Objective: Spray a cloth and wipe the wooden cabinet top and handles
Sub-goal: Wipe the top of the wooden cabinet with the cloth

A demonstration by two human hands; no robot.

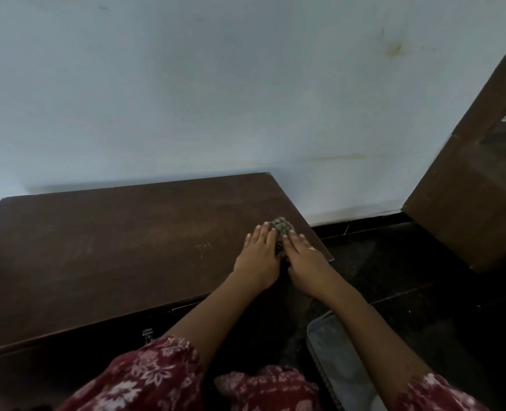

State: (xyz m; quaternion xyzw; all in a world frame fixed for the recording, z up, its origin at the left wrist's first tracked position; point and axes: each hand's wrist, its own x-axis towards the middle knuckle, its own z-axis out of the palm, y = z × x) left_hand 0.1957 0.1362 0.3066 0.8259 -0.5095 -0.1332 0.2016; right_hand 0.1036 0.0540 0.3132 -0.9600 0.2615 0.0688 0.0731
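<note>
A dark wooden cabinet top (112, 247) fills the lower left, its back edge against the wall. Near its right front corner lies a small bunched grey-green cloth (282, 229). My left hand (259, 253) and my right hand (303, 253) lie side by side, both pressing flat on the cloth, which shows only past and between the fingers. A ring sits on my right hand. On the cabinet's dark front below the top edge, a small metal latch (147, 334) shows. No spray bottle is in view.
A pale blue wall (216, 99) rises behind the cabinet. A tall dark wooden cabinet (468, 188) stands at the right. The floor (409, 262) is dark tile. A grey-blue mat (337, 366) lies by my right arm.
</note>
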